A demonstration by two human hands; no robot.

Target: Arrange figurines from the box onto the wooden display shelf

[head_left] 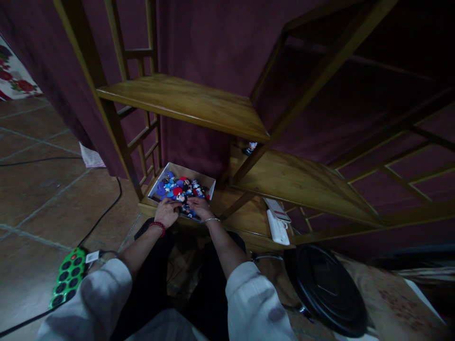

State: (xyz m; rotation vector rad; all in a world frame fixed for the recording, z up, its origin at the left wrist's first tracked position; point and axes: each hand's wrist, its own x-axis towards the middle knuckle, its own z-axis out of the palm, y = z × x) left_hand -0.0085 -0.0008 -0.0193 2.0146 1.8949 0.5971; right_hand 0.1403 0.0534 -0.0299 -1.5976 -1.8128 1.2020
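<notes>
A shallow white-walled box [192, 171] sits on the lowest wooden shelf, filled with small colourful figurines [177, 191] in blue, red, black and purple. My left hand [168, 212], with a red bead bracelet at the wrist, is at the box's front side, its fingers bent inward over the figurines. My right hand [200, 208], wearing a thin bangle, reaches in from the front right, fingers closed toward the left hand. Small dark and blue pieces lie between the fingertips. Exactly what each hand grips is too small to make out.
Wooden shelves [185, 102] overhang the box; one small figurine [250, 148] stands on the middle shelf. White boxes [277, 226] lie at right on the low shelf. A round black stool [325, 289] stands at right, a green power strip [68, 277] with cables on the tiled floor at left.
</notes>
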